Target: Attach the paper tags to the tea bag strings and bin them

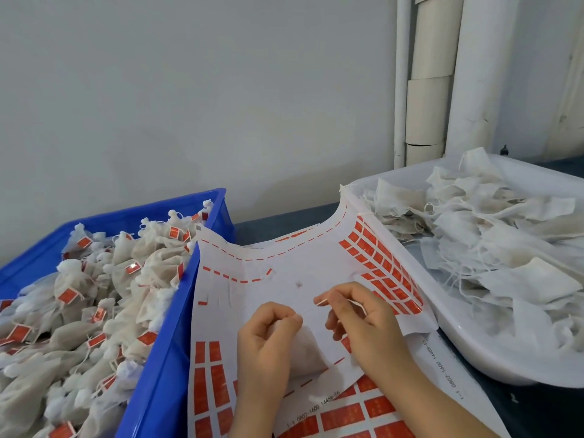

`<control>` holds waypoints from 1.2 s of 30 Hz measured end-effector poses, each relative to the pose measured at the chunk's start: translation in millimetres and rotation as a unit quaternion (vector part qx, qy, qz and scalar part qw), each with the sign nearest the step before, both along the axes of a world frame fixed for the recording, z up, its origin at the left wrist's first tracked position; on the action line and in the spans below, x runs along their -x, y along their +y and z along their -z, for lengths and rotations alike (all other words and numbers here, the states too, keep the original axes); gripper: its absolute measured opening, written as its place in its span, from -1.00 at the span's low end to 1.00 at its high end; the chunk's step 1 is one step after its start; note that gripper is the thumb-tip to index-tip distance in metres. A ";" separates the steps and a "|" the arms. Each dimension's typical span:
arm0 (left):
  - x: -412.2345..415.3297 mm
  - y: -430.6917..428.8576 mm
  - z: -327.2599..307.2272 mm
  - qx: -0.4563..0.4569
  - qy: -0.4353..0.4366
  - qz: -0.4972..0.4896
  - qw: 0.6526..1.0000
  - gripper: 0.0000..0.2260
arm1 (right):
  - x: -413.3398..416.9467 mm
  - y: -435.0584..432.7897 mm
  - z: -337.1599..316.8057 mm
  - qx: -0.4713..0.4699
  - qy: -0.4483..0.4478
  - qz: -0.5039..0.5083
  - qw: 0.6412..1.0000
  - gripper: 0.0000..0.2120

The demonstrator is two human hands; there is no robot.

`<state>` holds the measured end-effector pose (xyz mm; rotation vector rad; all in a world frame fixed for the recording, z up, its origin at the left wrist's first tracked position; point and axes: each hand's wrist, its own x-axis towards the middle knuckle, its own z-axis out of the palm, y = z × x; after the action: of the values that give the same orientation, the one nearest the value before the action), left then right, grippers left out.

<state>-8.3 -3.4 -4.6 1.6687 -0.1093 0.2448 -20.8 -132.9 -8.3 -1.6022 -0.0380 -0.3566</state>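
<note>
White string (311,310) stretches between my hands: left hand (265,339) pinches it above the tea bag (305,352), right hand (363,317) pinches its other end over the tag sheet (284,257).

Glossy blue plastic bin (177,327), matt paper sheet (284,263)

Left of the tag sheet (284,289) the blue bin (177,314) runs off frame, as does the white tub (467,346) right of it. On it, the left grip (265,343) hides most of the tea bag (306,350).
</note>
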 end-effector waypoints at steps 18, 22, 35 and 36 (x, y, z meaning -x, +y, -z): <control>6.1 3.4 -4.4 -0.044 -0.023 0.136 0.989 -0.87 | -1.7 4.8 -2.8 -0.328 0.115 -0.129 0.929 -0.77; 5.0 4.1 -3.4 -0.082 -0.039 0.140 0.986 -0.85 | -1.4 6.7 -6.1 -0.322 0.099 -0.118 0.934 -0.80; 3.0 7.8 -0.1 0.013 0.006 0.106 0.994 -0.73 | 2.0 13.3 -3.5 -0.372 0.116 -0.084 0.917 -0.80; 2.2 7.3 1.0 0.037 0.018 0.080 0.996 -0.74 | 1.8 13.0 -4.4 -0.355 0.104 -0.062 0.927 -0.72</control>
<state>-10.5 3.9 -5.7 1.5814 -0.2037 0.0950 -22.6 -119.9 -4.0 -0.9013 0.1393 -0.0758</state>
